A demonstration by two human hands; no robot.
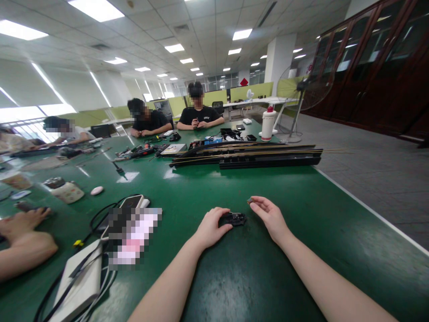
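On the green table, a small black device (236, 218) with exposed inner parts lies in front of me; its exact kind cannot be made out. My left hand (214, 226) grips its left end between thumb and fingers, the hand resting on the tabletop. To the right, my right hand (270, 214) is raised slightly, apart from the device. Its thumb and fingertips pinch a tiny dark piece (250, 201), too small to name.
Long black strips with thin brass-coloured rods (248, 154) lie across the table ahead. A white bottle (267, 124) stands behind them. At left are a white box (78, 279), cables, a phone (131, 202) and another person's arm (27, 250). Several people sit farther along.
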